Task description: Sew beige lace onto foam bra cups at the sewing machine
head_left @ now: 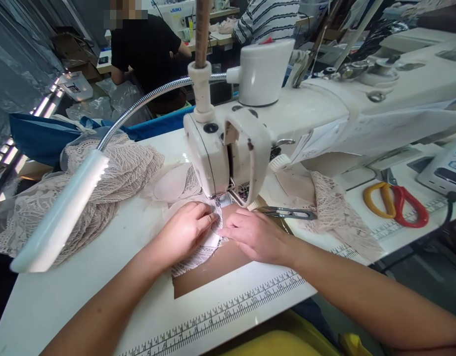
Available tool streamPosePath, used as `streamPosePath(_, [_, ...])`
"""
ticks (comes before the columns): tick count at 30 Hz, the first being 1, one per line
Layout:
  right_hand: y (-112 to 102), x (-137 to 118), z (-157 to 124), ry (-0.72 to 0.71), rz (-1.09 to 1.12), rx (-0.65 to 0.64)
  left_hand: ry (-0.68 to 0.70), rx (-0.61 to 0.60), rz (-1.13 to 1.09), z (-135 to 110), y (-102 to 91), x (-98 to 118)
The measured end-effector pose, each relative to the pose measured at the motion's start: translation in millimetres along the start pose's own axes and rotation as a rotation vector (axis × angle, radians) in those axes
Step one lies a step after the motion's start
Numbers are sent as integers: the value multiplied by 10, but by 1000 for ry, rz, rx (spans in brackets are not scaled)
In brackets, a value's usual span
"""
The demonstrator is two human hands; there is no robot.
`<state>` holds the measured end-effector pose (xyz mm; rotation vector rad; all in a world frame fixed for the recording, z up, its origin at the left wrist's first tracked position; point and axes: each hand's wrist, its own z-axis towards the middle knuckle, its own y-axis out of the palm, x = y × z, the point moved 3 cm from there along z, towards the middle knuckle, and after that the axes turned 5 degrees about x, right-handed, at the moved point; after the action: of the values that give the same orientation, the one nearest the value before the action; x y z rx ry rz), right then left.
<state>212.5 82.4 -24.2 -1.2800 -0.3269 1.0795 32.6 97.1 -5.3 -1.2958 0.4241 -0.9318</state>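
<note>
A pale beige lace piece (194,260) lies below the head of the white sewing machine (228,148), its edge running up to the presser foot. My left hand (187,230) is closed on the lace from the left, fingertips close to the foot. From the right, my right hand (255,235) has its fingers curled and pinched at the same edge; the thumb is partly hidden. Dark thread snips (287,212) lie just beyond my right hand. Further right rests another lace piece (335,212).
Stacked lace pieces (113,168) lie at left, under a white lamp (65,212) on a bendable metal neck. Scissors (396,202) with yellow and red handles lie at right. A printed ruler strip (213,321) lines the front edge. Two people sit beyond the machine.
</note>
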Motion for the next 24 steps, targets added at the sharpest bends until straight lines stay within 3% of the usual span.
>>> streamPosePath(6, [-59, 49, 91, 180, -99, 50, 22, 18, 38, -61, 59, 27])
streamPosePath(13, [-45, -3, 151, 244, -217, -45, -12, 36, 9, -26, 57, 64])
streamPosePath(24, [-15, -4, 184, 306, -291, -40, -22, 15, 115, -30, 154, 26])
